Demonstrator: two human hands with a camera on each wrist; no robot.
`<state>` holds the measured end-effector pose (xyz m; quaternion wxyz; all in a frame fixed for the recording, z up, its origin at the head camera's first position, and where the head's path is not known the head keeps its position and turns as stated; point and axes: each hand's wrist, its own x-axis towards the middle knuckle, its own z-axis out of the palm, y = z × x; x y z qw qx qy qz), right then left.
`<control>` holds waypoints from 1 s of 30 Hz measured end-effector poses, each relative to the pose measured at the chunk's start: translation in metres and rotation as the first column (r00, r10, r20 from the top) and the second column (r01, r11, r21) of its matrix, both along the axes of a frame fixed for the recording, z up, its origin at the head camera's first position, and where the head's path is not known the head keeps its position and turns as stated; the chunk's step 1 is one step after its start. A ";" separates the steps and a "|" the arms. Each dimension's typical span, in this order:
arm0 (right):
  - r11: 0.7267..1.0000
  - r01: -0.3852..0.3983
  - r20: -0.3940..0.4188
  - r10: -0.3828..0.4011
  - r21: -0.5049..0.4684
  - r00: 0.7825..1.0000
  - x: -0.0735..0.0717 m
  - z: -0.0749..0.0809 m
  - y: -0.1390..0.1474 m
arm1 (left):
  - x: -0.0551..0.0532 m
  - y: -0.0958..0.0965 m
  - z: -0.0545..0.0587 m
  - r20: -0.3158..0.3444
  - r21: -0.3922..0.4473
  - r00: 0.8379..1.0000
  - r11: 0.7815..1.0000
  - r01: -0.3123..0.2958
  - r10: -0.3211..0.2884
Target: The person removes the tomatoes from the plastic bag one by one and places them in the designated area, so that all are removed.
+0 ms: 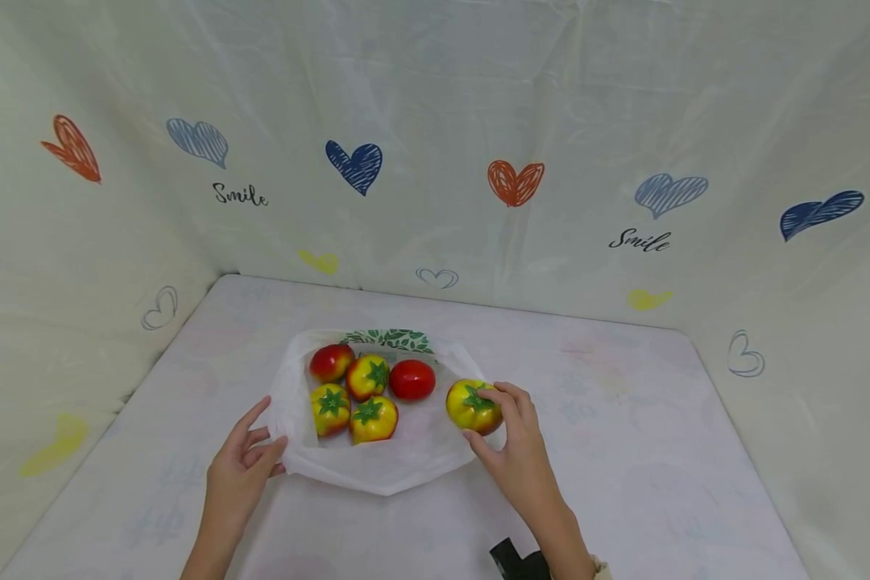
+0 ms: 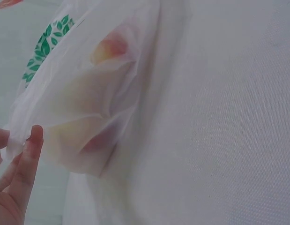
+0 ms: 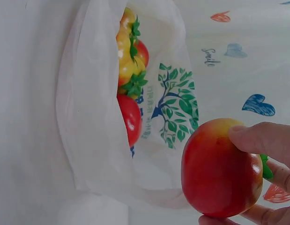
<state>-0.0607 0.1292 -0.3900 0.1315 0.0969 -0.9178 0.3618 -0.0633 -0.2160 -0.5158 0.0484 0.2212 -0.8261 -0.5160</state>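
Note:
A white translucent plastic bag (image 1: 435, 459) with a green leaf print lies on the table with its mouth spread wide. Several red and yellow tomatoes (image 1: 374, 419) with green tops sit inside, along with a plain red tomato (image 1: 412, 379). At the bag's left rim, my left hand (image 1: 238, 475) pinches the plastic between thumb and fingers; the left wrist view shows the rim there (image 2: 16, 140). My right hand (image 1: 518, 451) grips another tomato (image 3: 219, 173), red below and yellow near its green top, over the bag's right edge.
The white table (image 1: 645, 451) runs back to a pale curtain (image 1: 435, 97) printed with hearts and "Smile". A black object (image 1: 518, 561) shows beside the right forearm at the lower edge of the head view.

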 end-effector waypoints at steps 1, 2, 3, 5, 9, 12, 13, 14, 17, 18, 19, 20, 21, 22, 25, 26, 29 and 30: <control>1.000 0.005 -0.002 -0.005 0.000 1.000 0.000 0.000 0.002 | 0.000 0.000 0.000 0.003 -0.001 1.000 1.000 0.001 -0.001; 1.000 0.011 -0.005 -0.011 0.002 1.000 -0.001 -0.001 0.004 | -0.001 0.000 -0.001 0.006 -0.002 1.000 1.000 0.000 0.000; 1.000 0.015 -0.006 -0.015 0.001 1.000 -0.001 -0.001 0.007 | -0.001 0.000 -0.001 0.006 -0.004 1.000 1.000 0.001 -0.001; 1.000 0.027 -0.007 -0.027 -0.002 1.000 -0.002 -0.001 0.010 | -0.001 0.000 -0.002 0.003 -0.011 1.000 1.000 0.001 -0.001; 0.999 0.050 -0.022 -0.050 -0.009 0.999 -0.003 -0.002 0.019 | -0.002 0.000 -0.001 -0.002 -0.015 1.000 1.000 0.002 -0.002; 0.998 0.062 -0.056 -0.062 -0.014 0.996 -0.004 -0.004 0.025 | -0.001 0.001 0.001 -0.001 -0.006 1.000 1.000 0.001 -0.001; 0.998 0.065 -0.069 -0.066 -0.014 0.995 -0.004 -0.005 0.027 | -0.001 0.001 0.002 0.001 -0.004 1.000 1.000 -0.001 0.001; 0.998 0.067 -0.082 -0.068 -0.012 0.994 -0.005 -0.006 0.028 | -0.001 0.001 0.002 0.004 -0.001 1.000 1.000 -0.002 0.002; 0.997 0.079 -0.107 -0.079 0.000 0.991 -0.006 -0.008 0.034 | -0.002 0.002 0.004 0.009 0.001 1.000 1.000 -0.003 0.003; 0.996 0.085 -0.109 -0.084 0.002 0.991 -0.007 -0.009 0.035 | -0.002 0.002 0.004 0.010 0.002 1.000 1.000 -0.004 0.004; 0.996 0.089 -0.109 -0.088 0.005 0.990 -0.007 -0.010 0.037 | -0.002 0.002 0.005 0.010 0.003 1.000 1.000 -0.006 0.006; 0.996 0.094 -0.108 -0.093 0.007 0.990 -0.007 -0.011 0.039 | -0.002 0.002 0.005 0.009 0.002 1.000 1.000 -0.006 0.006; 0.995 0.100 -0.104 -0.099 0.005 0.990 -0.007 -0.012 0.040 | -0.002 0.002 0.005 0.008 0.001 1.000 1.000 -0.007 0.007; 0.995 0.104 -0.100 -0.104 0.004 0.990 -0.007 -0.013 0.042 | -0.002 0.002 0.005 0.005 0.000 1.000 1.000 -0.005 0.005; 0.993 0.114 -0.084 -0.114 -0.001 0.990 -0.008 -0.016 0.046 | -0.003 0.002 0.005 0.004 -0.002 1.000 1.000 -0.007 0.007; 0.993 0.115 -0.076 -0.115 -0.003 0.990 -0.008 -0.017 0.047 | -0.002 0.002 0.005 0.004 -0.002 1.000 1.000 -0.008 0.008; 0.992 0.127 -0.051 -0.127 -0.001 0.991 -0.010 -0.022 0.052 | -0.003 0.002 0.004 0.007 0.000 1.000 1.000 -0.011 0.011; 0.991 0.135 -0.042 -0.134 0.002 0.990 -0.010 -0.024 0.054 | -0.003 0.002 0.004 0.007 0.002 1.000 1.000 -0.011 0.011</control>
